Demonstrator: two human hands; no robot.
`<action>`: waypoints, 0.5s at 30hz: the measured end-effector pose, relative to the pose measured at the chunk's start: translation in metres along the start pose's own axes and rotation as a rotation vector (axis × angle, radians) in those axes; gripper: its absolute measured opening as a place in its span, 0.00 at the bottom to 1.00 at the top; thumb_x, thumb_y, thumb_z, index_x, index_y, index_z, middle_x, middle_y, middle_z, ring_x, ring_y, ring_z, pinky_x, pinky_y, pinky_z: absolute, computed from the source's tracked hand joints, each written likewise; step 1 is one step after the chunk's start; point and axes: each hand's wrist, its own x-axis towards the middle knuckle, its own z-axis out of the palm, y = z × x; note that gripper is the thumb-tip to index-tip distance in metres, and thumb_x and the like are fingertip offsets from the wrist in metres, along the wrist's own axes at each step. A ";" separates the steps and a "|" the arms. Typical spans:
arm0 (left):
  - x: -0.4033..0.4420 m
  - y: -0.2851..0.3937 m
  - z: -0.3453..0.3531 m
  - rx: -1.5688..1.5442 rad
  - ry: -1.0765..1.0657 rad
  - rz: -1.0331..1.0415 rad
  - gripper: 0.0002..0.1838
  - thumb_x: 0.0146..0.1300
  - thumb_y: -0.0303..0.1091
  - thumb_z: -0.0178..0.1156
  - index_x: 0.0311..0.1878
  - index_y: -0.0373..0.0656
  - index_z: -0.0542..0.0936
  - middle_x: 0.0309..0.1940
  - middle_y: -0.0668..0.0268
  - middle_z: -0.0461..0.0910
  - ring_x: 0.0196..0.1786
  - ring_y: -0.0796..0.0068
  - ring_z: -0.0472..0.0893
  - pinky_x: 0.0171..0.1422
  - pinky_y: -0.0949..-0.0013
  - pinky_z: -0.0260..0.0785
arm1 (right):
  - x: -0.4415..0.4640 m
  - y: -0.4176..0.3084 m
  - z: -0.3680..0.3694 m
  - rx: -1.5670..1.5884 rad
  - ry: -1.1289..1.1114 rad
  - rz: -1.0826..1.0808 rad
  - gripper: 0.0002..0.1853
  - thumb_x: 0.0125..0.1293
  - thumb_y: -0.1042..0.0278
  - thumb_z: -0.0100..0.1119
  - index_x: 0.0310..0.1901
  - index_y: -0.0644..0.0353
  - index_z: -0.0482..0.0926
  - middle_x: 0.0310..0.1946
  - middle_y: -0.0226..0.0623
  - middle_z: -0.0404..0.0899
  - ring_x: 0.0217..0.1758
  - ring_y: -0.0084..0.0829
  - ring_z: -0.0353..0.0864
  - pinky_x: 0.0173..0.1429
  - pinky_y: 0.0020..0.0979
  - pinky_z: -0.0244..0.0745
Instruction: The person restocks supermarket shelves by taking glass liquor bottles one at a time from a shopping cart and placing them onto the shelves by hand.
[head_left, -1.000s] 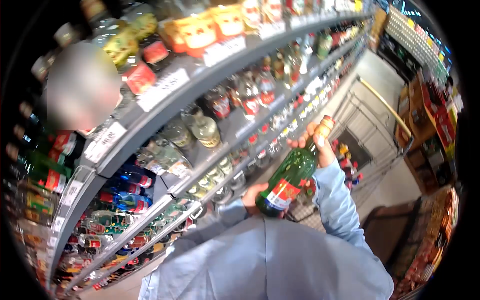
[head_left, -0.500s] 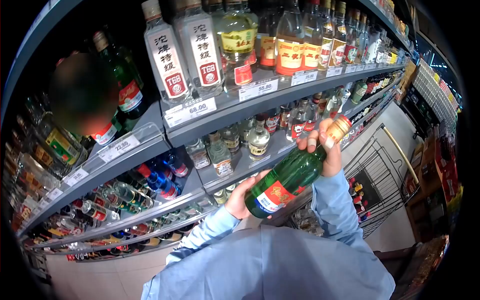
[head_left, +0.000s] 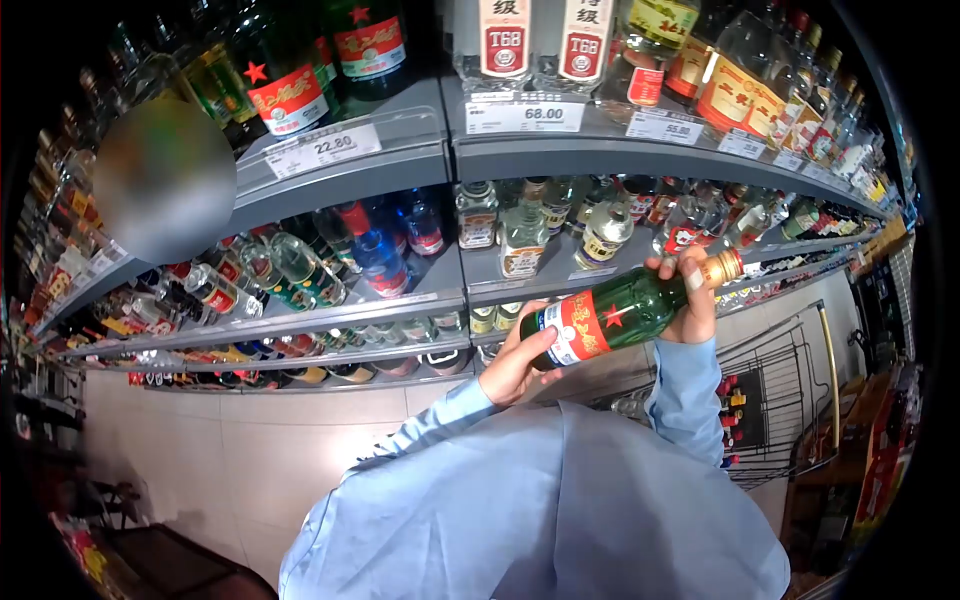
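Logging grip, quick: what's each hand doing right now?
Left hand: closed on the green bottle, base end.
Right hand: closed on the same bottle, neck end.

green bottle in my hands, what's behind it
A grey shelf edge and small bottles below it show beyond the green bottle; whatever lies directly behind the green bottle, left hand and right hand is covered.

A green glass bottle (head_left: pixel 648 306), red-labelled and gold-necked, is held aslant.
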 end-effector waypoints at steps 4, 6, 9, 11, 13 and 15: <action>-0.002 -0.012 -0.023 -0.299 -0.103 -0.266 0.30 0.61 0.62 0.42 0.51 0.44 0.70 0.28 0.56 0.76 0.13 0.75 0.67 0.13 0.78 0.52 | 0.016 0.014 0.004 -0.008 -0.486 -0.028 0.12 0.62 0.62 0.55 0.30 0.57 0.64 0.25 0.35 0.72 0.42 0.33 0.73 0.54 0.37 0.65; -0.007 -0.014 -0.028 -0.314 -0.177 -0.281 0.33 0.61 0.64 0.39 0.50 0.42 0.71 0.30 0.50 0.77 0.11 0.74 0.65 0.12 0.78 0.52 | 0.018 0.021 0.011 -0.052 -0.485 0.006 0.11 0.62 0.62 0.54 0.30 0.57 0.64 0.24 0.34 0.72 0.40 0.32 0.74 0.53 0.36 0.66; -0.016 -0.008 -0.034 -0.401 -0.105 -0.280 0.33 0.60 0.65 0.39 0.53 0.45 0.70 0.30 0.49 0.77 0.14 0.72 0.68 0.16 0.76 0.58 | 0.013 0.035 0.029 -0.100 -0.222 0.052 0.10 0.64 0.63 0.50 0.28 0.57 0.64 0.21 0.34 0.70 0.35 0.31 0.74 0.48 0.34 0.69; -0.018 -0.006 -0.038 -0.407 -0.043 -0.264 0.35 0.60 0.66 0.39 0.57 0.46 0.68 0.38 0.49 0.77 0.28 0.62 0.78 0.28 0.71 0.72 | 0.015 0.047 0.029 -0.063 -0.145 0.077 0.10 0.64 0.65 0.50 0.28 0.57 0.64 0.21 0.34 0.69 0.33 0.31 0.74 0.46 0.34 0.70; -0.021 -0.002 -0.037 -0.448 0.016 -0.183 0.36 0.60 0.65 0.41 0.60 0.46 0.65 0.51 0.52 0.73 0.46 0.51 0.77 0.43 0.61 0.76 | 0.015 0.057 0.033 0.011 -0.053 0.103 0.09 0.63 0.66 0.51 0.29 0.57 0.64 0.21 0.32 0.68 0.32 0.32 0.74 0.43 0.35 0.71; -0.023 0.000 -0.039 -0.499 0.081 -0.108 0.36 0.60 0.64 0.42 0.62 0.46 0.62 0.56 0.56 0.70 0.55 0.53 0.73 0.50 0.55 0.74 | 0.014 0.062 0.039 0.051 0.029 0.152 0.09 0.63 0.66 0.52 0.29 0.57 0.65 0.21 0.32 0.68 0.31 0.32 0.75 0.42 0.35 0.72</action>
